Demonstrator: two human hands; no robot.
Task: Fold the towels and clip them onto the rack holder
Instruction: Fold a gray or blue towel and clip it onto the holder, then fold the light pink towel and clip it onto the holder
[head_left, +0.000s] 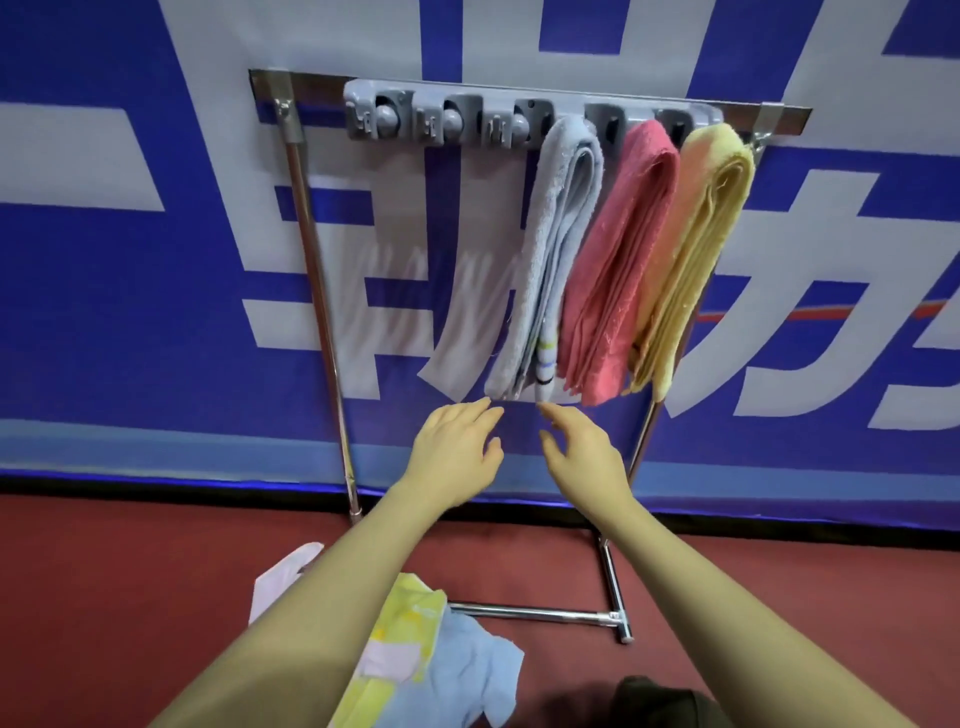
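**Both hands empty beneath the hanging blue towel**

The left hand (457, 457) and right hand (582, 457) reach up side by side, palms away, fingers loosely spread and holding nothing. Their fingertips sit just below the bottom edge of the light blue towel (550, 260), close to it; whether they touch it cannot be told.

That folded towel hangs from the third-from-right slot of the grey clip rack holder (519, 117), which is mounted on the top bar of a chrome stand (317, 291). To the right of the blue towel, touching it along the side, hangs a folded pink towel (618, 265), and right of that, at the holder's end, a folded yellow towel (696, 249). To the left of the blue towel three clip slots show their round grey rollers with nothing in them.

Below the blue towel, under the left forearm, a heap of unfolded cloths (415, 665) in pale pink, yellow and blue lies on the red floor (130, 597), beside the stand's base bar. Behind the stand stretches a blue and white banner (130, 286).
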